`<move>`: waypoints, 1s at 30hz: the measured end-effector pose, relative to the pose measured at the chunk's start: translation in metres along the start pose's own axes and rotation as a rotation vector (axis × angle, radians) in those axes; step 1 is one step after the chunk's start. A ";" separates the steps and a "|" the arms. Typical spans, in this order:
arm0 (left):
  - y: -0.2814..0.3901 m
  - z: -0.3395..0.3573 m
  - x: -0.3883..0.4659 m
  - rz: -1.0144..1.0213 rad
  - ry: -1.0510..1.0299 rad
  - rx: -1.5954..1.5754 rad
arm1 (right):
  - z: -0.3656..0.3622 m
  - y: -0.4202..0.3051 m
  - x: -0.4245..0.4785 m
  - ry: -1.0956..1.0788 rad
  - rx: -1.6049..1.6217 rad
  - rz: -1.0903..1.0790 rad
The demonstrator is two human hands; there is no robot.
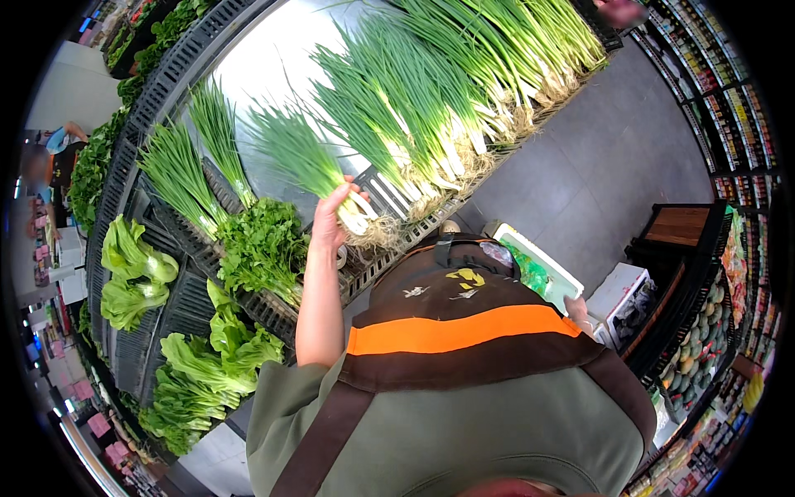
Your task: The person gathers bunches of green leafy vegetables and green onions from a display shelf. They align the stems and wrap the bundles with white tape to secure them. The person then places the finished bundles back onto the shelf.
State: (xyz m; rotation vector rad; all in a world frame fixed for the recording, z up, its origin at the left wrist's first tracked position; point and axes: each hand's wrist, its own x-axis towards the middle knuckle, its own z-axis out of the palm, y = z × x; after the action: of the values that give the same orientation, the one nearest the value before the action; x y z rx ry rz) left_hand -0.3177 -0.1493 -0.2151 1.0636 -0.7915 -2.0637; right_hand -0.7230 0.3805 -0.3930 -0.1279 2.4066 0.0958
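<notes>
My left hand (330, 214) grips a bunch of green onions (351, 210) around its white stalks. Its roots hang over the front edge of the display and its leaves point away from me, slightly blurred. To the right of it, several green onion bunches (413, 118) lie side by side, roots towards me. Two bunches of thin, dark green stalks (220, 140) lie to the left, with a leafy green herb bunch (264, 245) nearer my forearm. Only a small part of my right hand (577, 309) shows beyond my apron, beside a white foam box (546, 261); its fingers are hidden.
Black slatted crates (366, 273) edge the display, and a shiny metal surface (261, 56) lies behind the bunches. Leafy greens (140, 273) and lettuce-like heads (217, 348) sit at left. A white box (621, 295) and a dark produce stand (677, 310) are at right. A person (59, 161) stands far left.
</notes>
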 end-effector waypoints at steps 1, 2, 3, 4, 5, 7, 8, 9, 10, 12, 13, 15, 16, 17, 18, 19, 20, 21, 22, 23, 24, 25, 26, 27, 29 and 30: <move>-0.015 -0.007 0.016 -0.062 0.058 0.104 | -0.007 -0.043 -0.014 0.080 -0.071 -0.104; -0.031 -0.013 0.028 -0.122 0.126 0.143 | -0.022 -0.095 -0.032 0.143 -0.036 -0.240; -0.047 -0.019 0.038 -0.187 0.190 0.176 | -0.019 -0.129 -0.036 0.447 0.125 -0.485; -0.061 -0.033 0.044 -0.234 0.207 0.100 | -0.042 -0.194 -0.071 0.534 0.263 -0.733; -0.067 -0.033 0.046 -0.261 0.209 0.062 | -0.066 -0.249 -0.107 0.520 0.331 -0.862; -0.071 -0.021 0.044 -0.236 0.200 -0.046 | -0.096 -0.333 -0.167 0.513 0.410 -1.164; -0.073 -0.022 0.045 -0.234 0.192 -0.049 | -0.098 -0.362 -0.183 0.426 0.405 -1.228; -0.076 -0.025 0.048 -0.233 0.182 -0.054 | -0.090 -0.389 -0.186 0.425 0.372 -1.348; -0.078 -0.027 0.050 -0.229 0.177 -0.061 | -0.083 -0.412 -0.192 0.374 0.259 -1.329; -0.075 -0.020 0.050 -0.242 0.183 -0.026 | -0.066 -0.447 -0.187 0.399 -0.020 -1.295; -0.073 -0.017 0.050 -0.251 0.185 -0.007 | -0.058 -0.457 -0.177 0.372 -0.106 -1.246; -0.070 -0.017 0.047 -0.240 0.164 -0.029 | -0.045 -0.473 -0.166 0.314 -0.281 -1.157; -0.069 -0.017 0.045 -0.227 0.159 -0.043 | -0.038 -0.477 -0.162 0.370 -0.266 -1.169; -0.067 -0.018 0.044 -0.215 0.153 -0.055 | -0.034 -0.479 -0.157 0.378 -0.260 -1.161; -0.066 -0.020 0.041 -0.227 0.163 -0.062 | -0.032 -0.479 -0.160 0.382 -0.258 -1.156; -0.066 -0.021 0.039 -0.226 0.162 -0.081 | -0.030 -0.479 -0.161 0.388 -0.256 -1.149; -0.065 -0.022 0.038 -0.226 0.159 -0.098 | -0.029 -0.477 -0.163 0.411 -0.248 -1.160; -0.064 -0.021 0.036 -0.228 0.155 -0.116 | -0.032 -0.475 -0.168 0.434 -0.242 -1.170; -0.063 -0.021 0.034 -0.235 0.156 -0.116 | -0.034 -0.473 -0.171 0.458 -0.235 -1.179; -0.061 -0.021 0.033 -0.243 0.156 -0.114 | -0.028 -0.472 -0.169 0.488 -0.239 -1.185; -0.059 -0.019 0.033 -0.251 0.152 -0.112 | -0.024 -0.471 -0.167 0.521 -0.241 -1.188; -0.058 -0.018 0.033 -0.251 0.135 -0.111 | -0.021 -0.470 -0.165 0.555 -0.243 -1.190; -0.058 -0.016 0.035 -0.251 0.118 -0.109 | -0.022 -0.470 -0.159 0.477 -0.209 -1.138; -0.058 -0.017 0.034 -0.249 0.108 -0.108 | -0.029 -0.472 -0.159 0.394 -0.175 -1.090; -0.055 -0.019 0.030 -0.256 0.115 -0.117 | -0.051 -0.478 -0.164 0.205 -0.146 -1.003; -0.053 -0.018 0.030 -0.262 0.109 -0.118 | -0.063 -0.478 -0.158 0.080 -0.070 -1.009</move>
State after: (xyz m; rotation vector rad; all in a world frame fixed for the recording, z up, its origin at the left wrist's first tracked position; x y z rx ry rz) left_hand -0.3310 -0.1447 -0.2771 1.2556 -0.4897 -2.2152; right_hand -0.5903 -0.0898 -0.2566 -1.3514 2.1400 -0.2947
